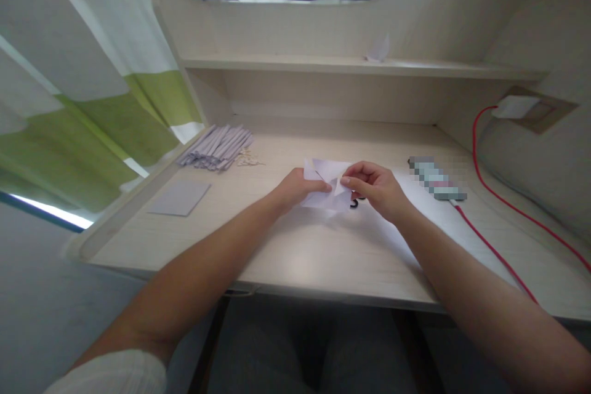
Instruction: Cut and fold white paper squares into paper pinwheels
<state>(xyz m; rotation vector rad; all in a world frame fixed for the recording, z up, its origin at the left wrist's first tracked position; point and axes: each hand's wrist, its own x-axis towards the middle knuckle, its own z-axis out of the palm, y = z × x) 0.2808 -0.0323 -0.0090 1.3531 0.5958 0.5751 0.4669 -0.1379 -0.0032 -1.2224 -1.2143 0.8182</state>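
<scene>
Above the middle of the desk, both hands hold a white sheet of paper (318, 199) with folded flaps. My left hand (295, 189) grips its left edge, thumb on top and the other fingers hidden beneath. At the right side, my right hand (372, 188) pinches a pointed flap between thumb and fingertips. A small black curved thing (354, 203) shows just under the right fingers; I cannot make out what it is. To the left lies a flat stack of paper (181, 198), and behind it a pile of narrow folded paper strips (218, 148).
Beside the strips are thin pale loops of string (249, 158). A phone, blurred out (438, 178), lies at the right on a red cable (496, 252); a white charger (514, 106) sits in the wall socket. A folded paper piece (378, 49) stands on the shelf (277, 63). Curtains (92, 111) hang left.
</scene>
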